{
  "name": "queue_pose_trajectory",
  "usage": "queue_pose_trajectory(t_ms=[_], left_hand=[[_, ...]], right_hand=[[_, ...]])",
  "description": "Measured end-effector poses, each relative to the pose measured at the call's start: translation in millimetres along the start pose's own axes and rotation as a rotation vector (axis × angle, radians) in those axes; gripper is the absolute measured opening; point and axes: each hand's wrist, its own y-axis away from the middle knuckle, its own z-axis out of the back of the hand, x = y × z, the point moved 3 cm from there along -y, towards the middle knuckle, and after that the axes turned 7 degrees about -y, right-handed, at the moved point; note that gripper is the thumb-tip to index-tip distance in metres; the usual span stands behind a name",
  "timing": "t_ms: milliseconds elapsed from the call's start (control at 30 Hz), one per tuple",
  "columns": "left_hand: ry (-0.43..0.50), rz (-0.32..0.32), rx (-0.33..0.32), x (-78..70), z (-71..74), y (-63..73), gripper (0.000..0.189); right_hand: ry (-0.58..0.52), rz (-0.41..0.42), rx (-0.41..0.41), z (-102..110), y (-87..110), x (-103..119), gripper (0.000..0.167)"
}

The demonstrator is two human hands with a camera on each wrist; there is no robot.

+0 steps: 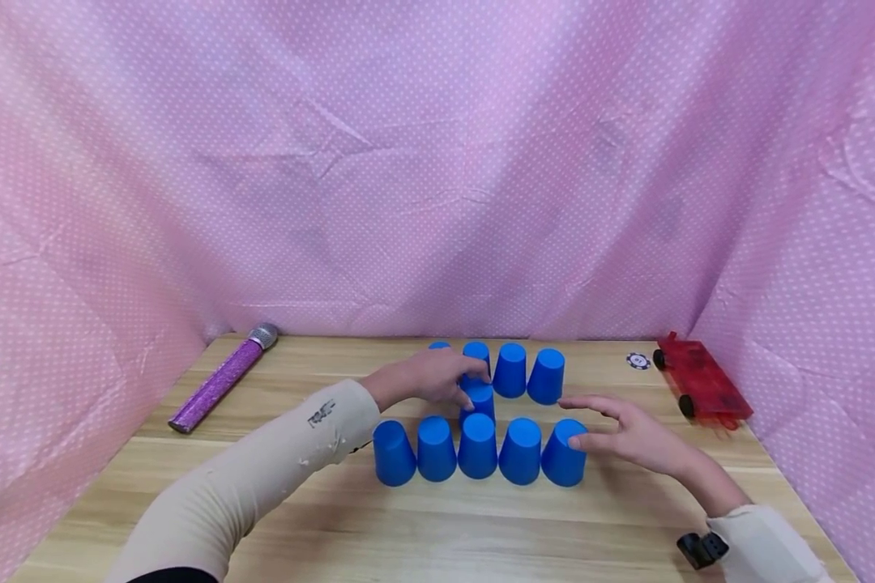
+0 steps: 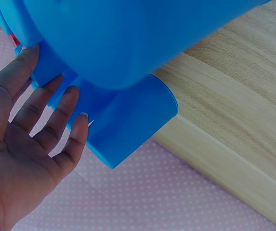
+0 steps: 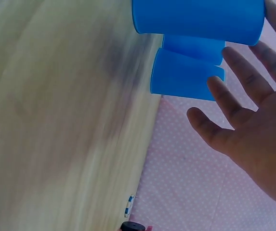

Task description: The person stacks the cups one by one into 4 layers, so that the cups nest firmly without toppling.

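Note:
Several upside-down blue cups [image 1: 477, 447] form a front row on the wooden table, and more blue cups [image 1: 510, 372] stand in a row behind. Between the rows is a single blue cup [image 1: 483, 398]. My left hand [image 1: 437, 376] reaches over from the left and holds this middle cup near its top, thumb on the near side and index finger beyond. In the left wrist view its other fingers [image 2: 65, 103] spread beside the cups. My right hand [image 1: 638, 437] is open at the right end, its thumb overlapping the front row's last cup [image 1: 563, 463].
A purple glittery microphone [image 1: 222, 380] lies at the left of the table [image 1: 379, 534]. Towards the back right are a poker chip [image 1: 638, 361] and a red toy car [image 1: 703, 380] with black wheels. Pink dotted cloth [image 1: 437, 202] hangs around the back and sides.

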Motion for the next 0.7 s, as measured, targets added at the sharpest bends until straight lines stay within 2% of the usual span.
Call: queue_pose_trajectory(t_ms=[200,500,700], left_hand=[[0.006,0.013,0.006,-0.2,-1.2,-0.7,0.047],[0.011,0.000,0.003,0.8,-0.5,-1.8,0.047],[0.016,0.005,0.013,1.8,-0.6,-2.7,0.049]], right_hand=[[-0.012,-0.003,0.023,-0.7,5.8,3.3,0.049],[-0.024,-0.055,0.035,-3.0,9.9,-2.3,0.055],[-0.027,-0.018,0.049,-5.1,8.2,-4.7,0.054]])
